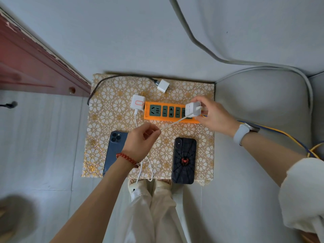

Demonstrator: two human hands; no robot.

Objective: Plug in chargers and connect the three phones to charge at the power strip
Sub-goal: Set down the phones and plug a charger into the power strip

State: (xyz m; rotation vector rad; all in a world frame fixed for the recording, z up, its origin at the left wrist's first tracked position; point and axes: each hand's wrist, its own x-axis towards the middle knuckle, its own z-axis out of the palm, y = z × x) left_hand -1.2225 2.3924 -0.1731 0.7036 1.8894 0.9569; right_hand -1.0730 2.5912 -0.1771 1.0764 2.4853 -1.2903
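Observation:
An orange power strip (164, 111) with dark green sockets lies across the middle of a small table. My right hand (213, 115) grips a white charger block (193, 109) over the strip's right end, prongs facing right. My left hand (141, 143) pinches that charger's white cable (172, 124). A second white charger with a red outline (138, 104) lies loose at the strip's left end. A third white charger (163, 85) on a braided black cable lies behind the strip. A blue phone (114, 151) lies face down at the left, partly under my arm. A black spider-case phone (184, 160) lies at the right.
The table carries a gold flower-patterned cloth (105, 109). A grey sofa cushion (263, 106) stands to the right, with yellow and blue wires (287, 135) running over it from the strip. A red wooden cabinet (35, 67) is at the left. My feet (150, 185) are below the front edge.

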